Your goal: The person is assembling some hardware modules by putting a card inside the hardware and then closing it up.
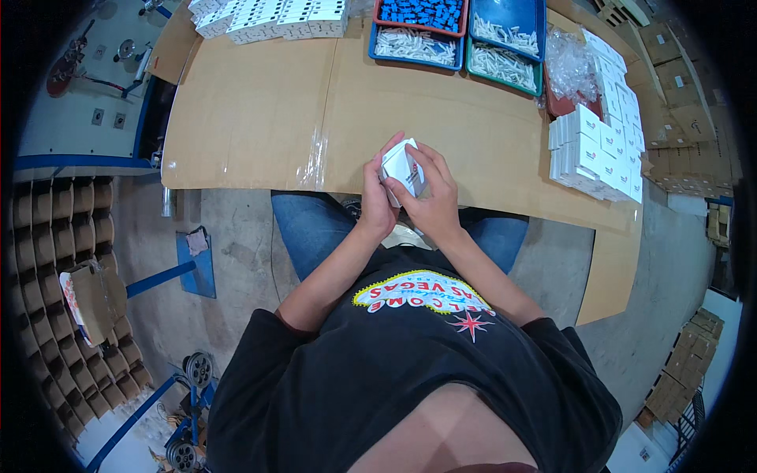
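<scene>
A small white cardboard box (400, 167) with a little dark and red print is held between both my hands, just over the near edge of the cardboard-covered table (252, 118). My left hand (378, 189) closes along the box's left side. From the right, my right hand (432, 188) wraps round it, its thumb lying across the front face. The box looks tilted, with its top toward the far side. Whether its flaps are fully closed I cannot tell, since fingers cover part of it.
Stacked white boxes (599, 154) stand on the right, beside a clear plastic bag (572, 67). More white boxes (288, 17) line the far left. At the back, a blue tray (416, 60) and a green-rimmed tray (505, 77) hold white pieces; a red tray (420, 30) holds blue ones.
</scene>
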Available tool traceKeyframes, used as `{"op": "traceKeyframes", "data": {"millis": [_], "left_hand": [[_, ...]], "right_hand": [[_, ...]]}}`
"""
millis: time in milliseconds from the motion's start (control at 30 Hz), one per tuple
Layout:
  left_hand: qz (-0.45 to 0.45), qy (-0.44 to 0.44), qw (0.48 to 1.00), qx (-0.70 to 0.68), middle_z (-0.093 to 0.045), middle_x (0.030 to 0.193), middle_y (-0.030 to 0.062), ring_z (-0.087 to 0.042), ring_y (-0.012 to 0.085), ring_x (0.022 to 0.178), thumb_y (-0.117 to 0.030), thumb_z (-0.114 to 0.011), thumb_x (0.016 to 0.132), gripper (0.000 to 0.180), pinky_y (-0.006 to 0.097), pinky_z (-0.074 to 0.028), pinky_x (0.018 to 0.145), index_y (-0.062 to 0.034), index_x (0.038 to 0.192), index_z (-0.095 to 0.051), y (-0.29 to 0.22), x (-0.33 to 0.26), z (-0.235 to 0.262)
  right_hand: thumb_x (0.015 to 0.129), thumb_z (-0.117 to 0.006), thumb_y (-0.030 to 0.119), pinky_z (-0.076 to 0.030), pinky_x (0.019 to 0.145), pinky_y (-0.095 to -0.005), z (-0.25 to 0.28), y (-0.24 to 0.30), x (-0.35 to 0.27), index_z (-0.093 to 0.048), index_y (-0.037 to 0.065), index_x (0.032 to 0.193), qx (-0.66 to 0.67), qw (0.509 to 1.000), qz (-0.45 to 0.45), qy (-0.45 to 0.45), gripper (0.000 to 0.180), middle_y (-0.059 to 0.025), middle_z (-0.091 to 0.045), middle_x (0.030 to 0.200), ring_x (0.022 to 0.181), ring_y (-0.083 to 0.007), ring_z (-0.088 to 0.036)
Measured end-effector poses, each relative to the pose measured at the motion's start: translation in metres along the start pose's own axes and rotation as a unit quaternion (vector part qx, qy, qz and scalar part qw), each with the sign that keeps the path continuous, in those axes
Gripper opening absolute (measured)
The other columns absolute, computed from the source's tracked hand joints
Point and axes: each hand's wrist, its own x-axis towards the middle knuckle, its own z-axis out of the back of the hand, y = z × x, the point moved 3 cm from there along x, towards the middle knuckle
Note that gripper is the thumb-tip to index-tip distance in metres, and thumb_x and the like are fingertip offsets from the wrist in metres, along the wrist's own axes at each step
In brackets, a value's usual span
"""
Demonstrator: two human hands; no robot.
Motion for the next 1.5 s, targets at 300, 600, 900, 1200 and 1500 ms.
{"op": "traceKeyframes", "data": {"millis": [300, 600, 900, 1200, 1500], "left_hand": [[-0.008, -0.007, 1.000, -0.005, -0.064, 0.130, 0.0092, -0.063, 0.0204, 0.112, -0.045, -0.027, 0.107, 0.061, 0.036, -0.051, 0.098, -0.0129, 0.155, -0.046, 0.001, -0.001, 0.000], [-0.018, 0.002, 1.000, 0.016, -0.055, 0.143, 0.0102, -0.055, 0.0218, 0.126, -0.048, -0.021, 0.107, 0.065, 0.037, -0.045, 0.108, -0.0137, 0.161, -0.035, -0.003, -0.004, -0.007], [-0.054, -0.005, 0.998, 0.045, -0.057, 0.138, 0.0088, -0.057, 0.0189, 0.114, -0.042, -0.021, 0.103, 0.066, 0.033, -0.050, 0.096, -0.0142, 0.161, -0.036, -0.006, -0.008, -0.012], [-0.067, 0.000, 0.995, 0.076, -0.055, 0.144, 0.0098, -0.057, 0.0227, 0.124, -0.044, -0.022, 0.102, 0.068, 0.037, -0.047, 0.104, -0.0122, 0.161, -0.036, -0.003, -0.006, -0.007], [-0.040, -0.003, 0.998, 0.045, -0.056, 0.140, 0.0114, -0.056, 0.0214, 0.125, -0.045, -0.024, 0.110, 0.061, 0.036, -0.045, 0.107, -0.0122, 0.160, -0.036, -0.001, -0.002, -0.003]], "right_hand": [[0.080, -0.087, 0.025, -0.054, 0.097, -0.0418, -0.001, 0.000, -0.001, -0.064, 0.003, 0.133, -0.006, 1.000, -0.001, 0.005, 0.062, -0.0199, -0.058, 0.135, 0.117, -0.0348, -0.063], [0.081, -0.087, 0.020, -0.050, 0.105, -0.0432, 0.001, 0.006, -0.002, -0.062, 0.001, 0.134, 0.027, 1.000, -0.006, -0.006, 0.062, -0.0227, -0.059, 0.140, 0.128, -0.0367, -0.060], [0.082, -0.086, 0.020, -0.051, 0.105, -0.0425, 0.002, 0.006, -0.005, -0.062, 0.003, 0.139, 0.038, 0.999, 0.018, 0.009, 0.064, -0.0221, -0.056, 0.145, 0.130, -0.0360, -0.060], [0.086, -0.081, 0.014, -0.046, 0.110, -0.0420, 0.005, 0.006, -0.003, -0.059, 0.000, 0.142, 0.050, 0.998, 0.027, 0.038, 0.063, -0.0226, -0.054, 0.149, 0.136, -0.0342, -0.056], [0.091, -0.077, 0.016, -0.044, 0.112, -0.0403, 0.006, -0.006, 0.004, -0.057, -0.001, 0.144, 0.044, 0.994, -0.026, 0.092, 0.059, -0.0215, -0.053, 0.148, 0.135, -0.0327, -0.055]]}}
